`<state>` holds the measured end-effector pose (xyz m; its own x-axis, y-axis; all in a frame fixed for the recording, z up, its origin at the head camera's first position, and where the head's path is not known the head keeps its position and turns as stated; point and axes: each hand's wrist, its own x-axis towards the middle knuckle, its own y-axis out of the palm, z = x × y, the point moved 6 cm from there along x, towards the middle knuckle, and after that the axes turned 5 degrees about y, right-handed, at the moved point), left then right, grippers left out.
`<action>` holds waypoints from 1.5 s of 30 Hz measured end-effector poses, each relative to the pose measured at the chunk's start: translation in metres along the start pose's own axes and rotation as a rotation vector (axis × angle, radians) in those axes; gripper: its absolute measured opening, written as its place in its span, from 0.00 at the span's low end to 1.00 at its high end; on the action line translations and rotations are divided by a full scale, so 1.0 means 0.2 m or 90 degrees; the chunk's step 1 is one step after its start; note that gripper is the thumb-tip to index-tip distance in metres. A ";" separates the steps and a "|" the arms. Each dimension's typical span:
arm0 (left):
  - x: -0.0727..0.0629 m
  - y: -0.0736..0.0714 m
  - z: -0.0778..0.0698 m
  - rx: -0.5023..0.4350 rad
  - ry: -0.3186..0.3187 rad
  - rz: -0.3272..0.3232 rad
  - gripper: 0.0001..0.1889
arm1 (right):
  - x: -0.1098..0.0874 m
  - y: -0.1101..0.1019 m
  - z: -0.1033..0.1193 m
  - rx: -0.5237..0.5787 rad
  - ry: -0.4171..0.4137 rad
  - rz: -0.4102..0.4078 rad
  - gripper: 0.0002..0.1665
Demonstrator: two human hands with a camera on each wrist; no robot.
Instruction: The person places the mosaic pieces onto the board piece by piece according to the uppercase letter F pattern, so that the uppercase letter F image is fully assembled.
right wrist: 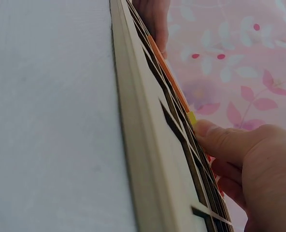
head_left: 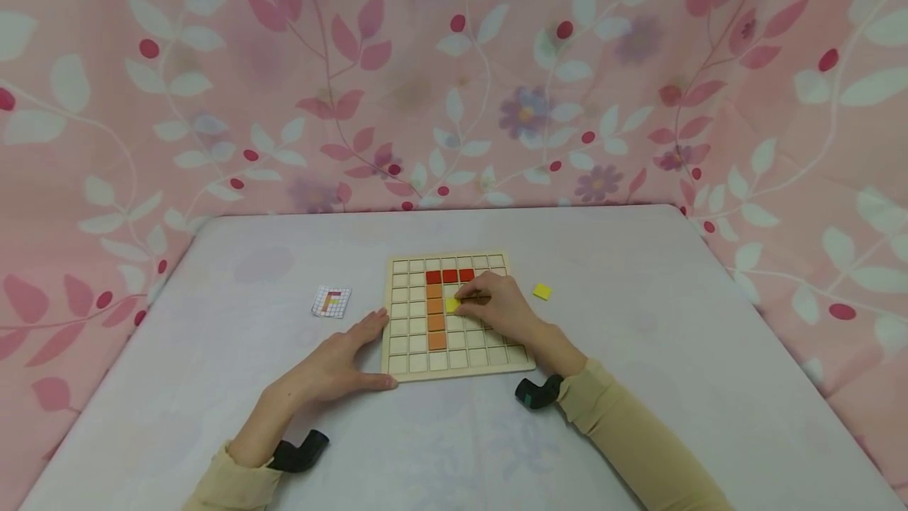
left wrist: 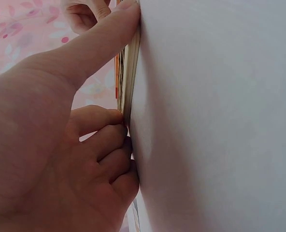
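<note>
A square wooden grid board (head_left: 418, 370) lies on the table. Three red tiles (head_left: 450, 276) sit in a row near its far side, and several orange tiles (head_left: 435, 307) run in a column toward me. Beside that column, my right hand (head_left: 500, 307) pinches a yellow tile (head_left: 452, 305) between thumb and fingers, low over a cell. In the right wrist view the thumb touches this yellow tile (right wrist: 192, 118). My left hand (head_left: 336, 363) rests at the board's near left corner, thumb on the front edge and extended fingers along the left side.
A small pattern card (head_left: 331, 302) with a coloured grid drawing lies left of the board. Another yellow tile (head_left: 542, 291) lies loose to the right. The white-covered table (head_left: 603, 251) meets a pink floral curtain (head_left: 454, 77) behind.
</note>
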<state>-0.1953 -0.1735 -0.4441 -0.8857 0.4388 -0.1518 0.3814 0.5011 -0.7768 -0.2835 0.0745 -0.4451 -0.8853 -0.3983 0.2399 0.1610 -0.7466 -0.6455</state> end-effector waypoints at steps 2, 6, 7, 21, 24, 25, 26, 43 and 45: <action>0.00 0.00 0.00 0.001 0.001 0.000 0.56 | 0.00 0.00 0.00 -0.007 -0.001 0.000 0.11; 0.00 -0.01 -0.01 0.003 0.008 -0.001 0.56 | 0.00 0.00 0.00 -0.011 -0.009 -0.002 0.11; 0.00 -0.01 -0.01 0.002 0.010 -0.001 0.56 | 0.00 0.01 0.00 -0.012 -0.010 -0.003 0.11; 0.00 -0.01 -0.01 0.006 0.017 -0.001 0.56 | 0.00 0.00 0.00 -0.011 -0.010 -0.002 0.12; 0.00 -0.01 -0.01 0.016 0.025 -0.003 0.56 | -0.01 0.00 0.01 -0.018 -0.027 -0.007 0.13; 0.00 -0.01 -0.01 0.019 0.027 -0.003 0.56 | -0.01 0.00 0.02 -0.020 -0.033 -0.008 0.13; 0.00 -0.01 -0.01 0.020 0.029 -0.004 0.56 | -0.01 0.00 0.02 -0.021 -0.039 -0.009 0.14; 0.00 0.00 0.00 0.017 0.015 0.001 0.56 | -0.01 -0.01 0.03 -0.025 -0.049 -0.008 0.14; 0.00 0.01 0.01 0.014 0.013 0.001 0.56 | -0.01 -0.01 0.03 -0.010 -0.042 -0.003 0.14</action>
<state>-0.1957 -0.1740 -0.4460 -0.8793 0.4548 -0.1414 0.3770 0.4832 -0.7902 -0.2797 0.0729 -0.4405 -0.8551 -0.4293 0.2906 0.1489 -0.7403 -0.6555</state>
